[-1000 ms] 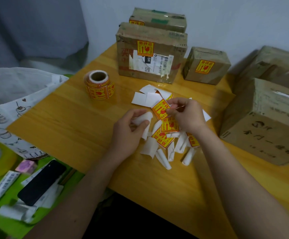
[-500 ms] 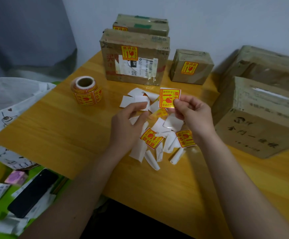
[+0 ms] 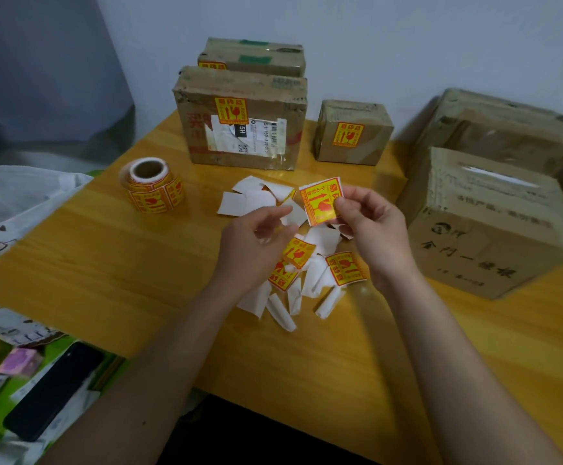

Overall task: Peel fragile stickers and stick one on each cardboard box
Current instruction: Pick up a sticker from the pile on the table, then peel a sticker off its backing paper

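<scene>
My right hand [image 3: 370,226] pinches a yellow and red fragile sticker [image 3: 322,201] by its right edge, held up above the table. My left hand [image 3: 253,243] hovers just left of it, fingers loosely curled near a white backing scrap [image 3: 293,213]; whether it grips the scrap is unclear. Three boxes carry a sticker: the large labelled box [image 3: 240,152], the box behind it [image 3: 253,57] and the small box [image 3: 354,112]. On the right, the front box [image 3: 488,223] and the box behind it [image 3: 501,129] show no sticker.
A sticker roll [image 3: 152,186] stands at the left of the wooden table [image 3: 105,263]. Loose stickers [image 3: 345,268] and curled white backing papers [image 3: 280,313] lie under my hands. Off the left edge are a white printed bag [image 3: 12,196] and a black phone [image 3: 52,391].
My right hand has lifted the sticker up and away from the pile. My left hand, which held the white backing, has drawn apart from it and lowered.
</scene>
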